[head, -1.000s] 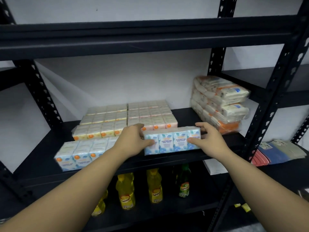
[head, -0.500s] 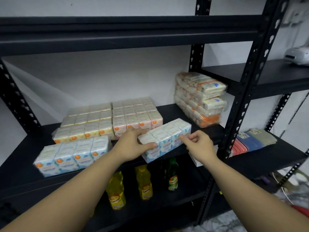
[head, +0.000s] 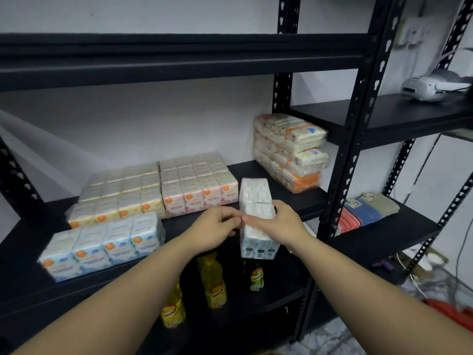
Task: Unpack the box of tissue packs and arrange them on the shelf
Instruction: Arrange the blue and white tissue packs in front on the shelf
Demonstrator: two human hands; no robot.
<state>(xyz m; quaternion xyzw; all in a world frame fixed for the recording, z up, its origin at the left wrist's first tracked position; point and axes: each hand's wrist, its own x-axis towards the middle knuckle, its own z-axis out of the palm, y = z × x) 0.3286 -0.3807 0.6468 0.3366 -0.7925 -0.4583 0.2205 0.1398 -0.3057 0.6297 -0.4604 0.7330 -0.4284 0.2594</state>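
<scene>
Holding a blue tissue pack [head: 256,216] over the front edge of the black shelf [head: 286,172], I see that it lies lengthwise, with one short end toward the wall and the other end out past the edge. The right hand [head: 277,222] lies over the near half of the pack, and its fingers [head: 256,218] curl around the top and the left side. The left hand [head: 216,225] is just beside the pack on its left; its fingertips meet the right fingers at the side of the pack, but I cannot tell if they really pinch the wrapper.

On the same shelf, to the left, another blue pack [head: 102,245] lies along the front edge. Behind it are a yellow pack [head: 120,193] and a pink pack [head: 198,179], side by side and touching. At the right end, near the post, three bigger wrapped bundles [head: 289,152] are stacked. On the lower shelf stand yellow bottles [head: 212,283] and one dark green bottle [head: 256,276].
</scene>
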